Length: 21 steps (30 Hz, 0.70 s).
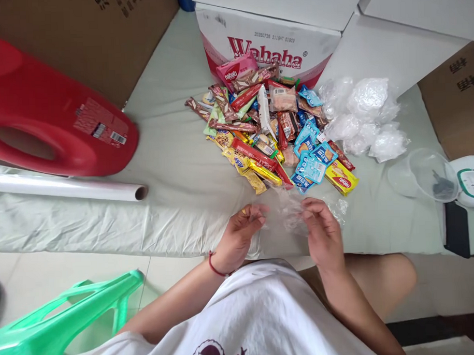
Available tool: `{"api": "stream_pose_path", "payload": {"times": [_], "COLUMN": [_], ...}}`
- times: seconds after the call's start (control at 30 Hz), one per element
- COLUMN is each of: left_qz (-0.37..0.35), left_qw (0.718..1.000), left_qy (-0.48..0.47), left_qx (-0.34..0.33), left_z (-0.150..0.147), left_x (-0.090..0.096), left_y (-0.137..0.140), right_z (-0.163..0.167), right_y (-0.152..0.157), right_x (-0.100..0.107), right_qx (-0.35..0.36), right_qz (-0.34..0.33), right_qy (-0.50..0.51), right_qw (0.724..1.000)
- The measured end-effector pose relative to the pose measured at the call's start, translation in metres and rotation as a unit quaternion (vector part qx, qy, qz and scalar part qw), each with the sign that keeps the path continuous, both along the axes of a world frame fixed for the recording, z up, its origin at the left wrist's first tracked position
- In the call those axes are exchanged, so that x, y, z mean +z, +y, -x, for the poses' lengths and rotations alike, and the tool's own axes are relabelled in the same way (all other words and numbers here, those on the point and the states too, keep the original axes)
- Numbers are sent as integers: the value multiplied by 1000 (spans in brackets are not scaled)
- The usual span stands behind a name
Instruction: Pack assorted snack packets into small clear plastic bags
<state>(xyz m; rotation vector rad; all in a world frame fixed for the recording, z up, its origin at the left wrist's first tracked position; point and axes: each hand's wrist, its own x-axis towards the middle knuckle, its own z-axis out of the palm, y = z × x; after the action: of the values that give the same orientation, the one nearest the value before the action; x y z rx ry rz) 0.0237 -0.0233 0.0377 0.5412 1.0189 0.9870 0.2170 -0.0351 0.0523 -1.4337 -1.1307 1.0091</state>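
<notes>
My right hand pinches a thin, clear plastic bag between thumb and fingers. On the other side of the bag, my left hand has its fingertips drawn together at the film's faint left edge, slightly blurred. The bag looks crumpled, and I see nothing inside it. Just beyond both hands lies a heap of wrapped snacks, including blue packets, a yellow wafer pack and brown-wrapped bars. A small crinkled clear wrapper rests beside my right hand.
Several bunched clear bags lie right of the heap. Behind stands a Wahaha carton. A red jug and a white roll occupy the left. At right are a clear cup and a phone. A green stool stands below.
</notes>
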Motion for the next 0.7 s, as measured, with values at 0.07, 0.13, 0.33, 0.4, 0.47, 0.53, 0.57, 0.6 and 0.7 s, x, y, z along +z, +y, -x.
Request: {"api": "stream_pose_path", "payload": {"times": [0.07, 0.13, 0.33, 0.4, 0.47, 0.53, 0.57, 0.6, 0.7], "left_qz": [53, 90, 26, -29, -94, -156, -191, -230, -374], "left_qw": [995, 990, 997, 984, 949, 896, 865, 829, 718], "left_qy": [-81, -107, 68, 169, 294, 412, 465, 509, 567], "left_qx": [-8, 11, 21, -36, -66, -45, -9, 39, 149], "left_z": [9, 16, 31, 36, 40, 41, 41, 39, 27], "left_x": [6, 9, 0, -5, -7, -5, -1, 4, 19], "left_y": [1, 3, 28, 43, 56, 63, 63, 60, 37], "right_z": [-15, -30, -76, -89, -98, -104, -106, -107, -106], "right_y": [-2, -6, -10, -3, 6, 17, 23, 28, 40], "right_x": [12, 26, 52, 46, 34, 18, 10, 4, -7], "right_qx": [-23, -44, -31, -14, 3, 11, 10, 9, 9], "right_qz": [56, 116, 210, 223, 228, 217, 206, 193, 168], "right_qy": [99, 165, 168, 142, 101, 58, 42, 31, 27], "right_qw": [993, 978, 963, 964, 968, 974, 978, 981, 985]}}
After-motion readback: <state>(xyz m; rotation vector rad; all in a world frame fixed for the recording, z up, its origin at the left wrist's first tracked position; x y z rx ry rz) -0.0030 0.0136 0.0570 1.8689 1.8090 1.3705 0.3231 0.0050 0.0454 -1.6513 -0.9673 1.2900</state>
